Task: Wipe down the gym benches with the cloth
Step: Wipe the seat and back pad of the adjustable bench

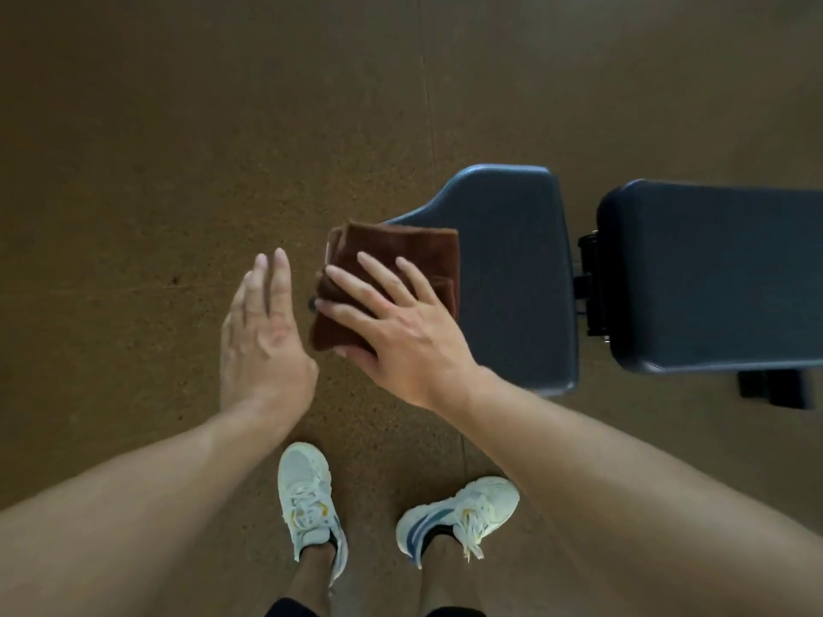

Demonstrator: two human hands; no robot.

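A folded brown cloth [414,256] lies over the narrow left end of the dark padded seat pad [512,278] of a gym bench. My right hand [396,322] lies flat on the cloth with its fingers spread and straight, pressing it onto the pad; the thumb is tucked under the cloth's near edge. My left hand [262,331] hovers to the left of the cloth, fingers straight and together, holding nothing, above the floor. The bench's second pad [712,273] lies to the right, across a gap.
A black metal hinge bracket [590,287] joins the two pads. Part of the bench's base [775,387] shows under the right pad. Brown speckled floor [178,171] spreads all around. My two feet in white trainers [311,501] stand just below the hands.
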